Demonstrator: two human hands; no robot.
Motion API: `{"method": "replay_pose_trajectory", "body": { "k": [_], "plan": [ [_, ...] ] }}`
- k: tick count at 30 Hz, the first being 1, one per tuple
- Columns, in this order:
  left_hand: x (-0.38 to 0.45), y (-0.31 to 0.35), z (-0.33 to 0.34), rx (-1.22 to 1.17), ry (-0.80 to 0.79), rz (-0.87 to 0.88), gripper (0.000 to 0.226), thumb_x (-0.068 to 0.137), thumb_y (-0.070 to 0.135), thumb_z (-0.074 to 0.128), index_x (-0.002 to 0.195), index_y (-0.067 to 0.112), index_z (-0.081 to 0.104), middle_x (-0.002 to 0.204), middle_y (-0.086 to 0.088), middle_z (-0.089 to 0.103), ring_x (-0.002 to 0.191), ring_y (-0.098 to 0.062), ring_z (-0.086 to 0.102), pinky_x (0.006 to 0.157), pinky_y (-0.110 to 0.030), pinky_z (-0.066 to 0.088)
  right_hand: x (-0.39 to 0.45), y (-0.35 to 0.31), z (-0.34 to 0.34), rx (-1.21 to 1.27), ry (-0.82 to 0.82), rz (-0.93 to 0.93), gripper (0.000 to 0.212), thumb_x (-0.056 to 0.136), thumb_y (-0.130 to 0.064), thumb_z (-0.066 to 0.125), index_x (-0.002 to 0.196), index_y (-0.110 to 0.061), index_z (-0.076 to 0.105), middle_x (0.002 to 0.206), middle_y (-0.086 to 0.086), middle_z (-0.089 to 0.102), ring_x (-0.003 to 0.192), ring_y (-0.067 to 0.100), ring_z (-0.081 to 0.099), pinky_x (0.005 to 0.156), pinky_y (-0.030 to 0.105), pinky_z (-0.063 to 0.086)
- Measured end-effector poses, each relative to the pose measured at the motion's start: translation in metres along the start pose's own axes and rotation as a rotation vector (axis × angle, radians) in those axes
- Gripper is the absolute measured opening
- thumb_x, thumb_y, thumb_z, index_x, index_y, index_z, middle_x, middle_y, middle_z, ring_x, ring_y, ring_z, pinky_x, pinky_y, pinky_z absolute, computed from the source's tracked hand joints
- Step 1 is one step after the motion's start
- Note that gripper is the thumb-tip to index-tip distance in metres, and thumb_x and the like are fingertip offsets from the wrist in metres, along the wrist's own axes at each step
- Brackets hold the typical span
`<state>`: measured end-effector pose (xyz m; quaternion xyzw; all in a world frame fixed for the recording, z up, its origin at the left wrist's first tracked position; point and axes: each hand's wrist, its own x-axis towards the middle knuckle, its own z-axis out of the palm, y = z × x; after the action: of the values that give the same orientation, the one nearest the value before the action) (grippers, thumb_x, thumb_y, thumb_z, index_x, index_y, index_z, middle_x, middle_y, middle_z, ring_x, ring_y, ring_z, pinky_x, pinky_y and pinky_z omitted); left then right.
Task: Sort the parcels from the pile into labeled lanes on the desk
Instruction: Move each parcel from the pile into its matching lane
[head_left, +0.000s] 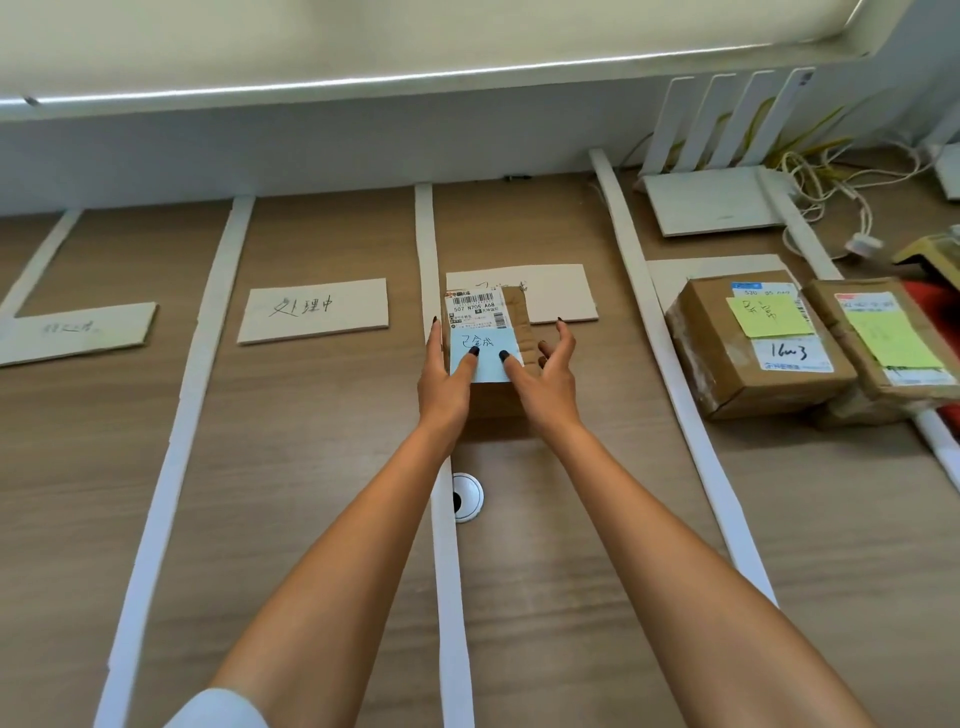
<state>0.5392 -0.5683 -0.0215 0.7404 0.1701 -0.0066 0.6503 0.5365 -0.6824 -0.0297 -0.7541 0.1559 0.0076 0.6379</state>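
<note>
Both forearms extend toward 12 o'clock over the desk (311, 467). The left hand (447, 374) and right hand (545, 374) flank a cardboard parcel (511, 322) bearing a blue sticky note (488, 358); fingers are spread, forefingers pressing the note. The parcel sits in the third lane, overlapping its label card (561, 296). Placement appears nearly complete; the next move likely requires release, then reaching the parcels at 3 o'clock (748, 343).

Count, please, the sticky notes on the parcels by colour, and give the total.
Blue sticky note, on the parcel between the hands: 1
Yellow-green sticky notes, on the two parcels at right: 2
Total: 3
</note>
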Motion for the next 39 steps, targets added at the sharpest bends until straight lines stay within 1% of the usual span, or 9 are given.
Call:
{"method": "replay_pose_trajectory", "body": {
  "k": [2,6,13,16,19,24,28,32,39],
  "plan": [
    [-0.007,0.003,-0.009,-0.017,0.026,-0.011,0.062,0.092,0.021,0.055,0.146,0.030,0.027,0.145,-0.002,0.042,0.121,-0.009,0.044,0.096,-0.021,0.037,-0.007,-0.006,-0.005,-0.048,0.019,-0.026,0.082,0.084,-0.025,0.066,0.145,-0.026,0.011,0.147,0.012,0.035,0.136,0.023,0.035,0.109,0.041,0.036],
    [-0.031,0.020,-0.027,0.022,0.026,0.043,0.065,0.089,0.018,0.060,0.143,0.035,0.030,0.144,-0.005,0.042,0.134,-0.019,0.036,0.100,-0.028,0.035,-0.026,-0.025,-0.018,-0.156,0.042,-0.076,0.081,0.084,-0.029,0.067,0.147,-0.021,0.018,0.151,0.007,0.032,0.139,0.022,0.030,0.111,0.036,0.032],
    [-0.095,0.098,-0.072,0.042,0.018,0.243,0.066,0.086,0.019,0.064,0.142,0.033,0.032,0.144,-0.006,0.041,0.132,-0.024,0.039,0.104,-0.037,0.038,-0.088,-0.102,-0.026,-0.151,0.044,-0.229,0.078,0.082,-0.030,0.069,0.145,-0.024,0.024,0.146,0.009,0.038,0.133,0.025,0.038,0.104,0.041,0.042],
    [-0.135,0.126,-0.102,0.007,0.020,0.315,0.065,0.086,0.017,0.064,0.142,0.033,0.033,0.141,-0.006,0.044,0.129,-0.024,0.042,0.102,-0.038,0.041,-0.134,-0.135,-0.021,-0.132,0.033,-0.311,0.075,0.082,-0.030,0.070,0.144,-0.025,0.027,0.143,0.008,0.042,0.130,0.023,0.041,0.096,0.032,0.040],
    [-0.180,0.146,-0.139,-0.029,0.004,0.376,0.065,0.086,0.015,0.064,0.142,0.030,0.034,0.139,-0.008,0.045,0.127,-0.024,0.044,0.103,-0.045,0.043,-0.191,-0.158,-0.008,-0.137,0.023,-0.384,0.073,0.081,-0.032,0.070,0.142,-0.024,0.031,0.139,0.007,0.045,0.127,0.023,0.044,0.097,0.033,0.041],
    [-0.251,0.165,-0.213,-0.036,-0.026,0.473,0.064,0.086,0.013,0.064,0.141,0.029,0.035,0.138,-0.009,0.045,0.123,-0.022,0.046,0.093,-0.032,0.044,-0.291,-0.193,0.018,-0.084,0.052,-0.461,0.076,0.080,-0.026,0.072,0.143,-0.023,0.030,0.130,0.008,0.053,0.115,0.016,0.049,0.094,0.032,0.045],
    [-0.294,0.183,-0.271,-0.004,-0.033,0.543,0.065,0.085,0.011,0.065,0.140,0.029,0.036,0.135,-0.011,0.047,0.121,-0.024,0.049,0.096,-0.037,0.046,-0.354,-0.227,0.035,-0.057,0.030,-0.537,0.073,0.081,-0.023,0.071,0.142,-0.024,0.031,0.131,0.009,0.051,0.115,0.014,0.047,0.088,0.025,0.040],
    [-0.329,0.203,-0.322,-0.046,-0.010,0.558,0.064,0.085,0.011,0.064,0.139,0.033,0.037,0.132,-0.009,0.049,0.110,-0.018,0.053,0.084,-0.028,0.042,-0.403,-0.265,0.056,-0.037,-0.030,-0.593,0.070,0.081,-0.024,0.071,0.141,-0.023,0.033,0.130,0.009,0.053,0.119,0.021,0.050,0.093,0.031,0.044],
    [-0.382,0.166,-0.381,-0.031,0.058,0.410,0.065,0.085,0.012,0.066,0.140,0.029,0.037,0.130,-0.012,0.050,0.116,-0.020,0.052,0.089,-0.029,0.044,-0.475,-0.253,0.114,-0.051,-0.178,-0.546,0.071,0.081,-0.023,0.071,0.141,-0.021,0.034,0.131,0.009,0.051,0.118,0.020,0.050,0.095,0.033,0.046]
  ]
}}
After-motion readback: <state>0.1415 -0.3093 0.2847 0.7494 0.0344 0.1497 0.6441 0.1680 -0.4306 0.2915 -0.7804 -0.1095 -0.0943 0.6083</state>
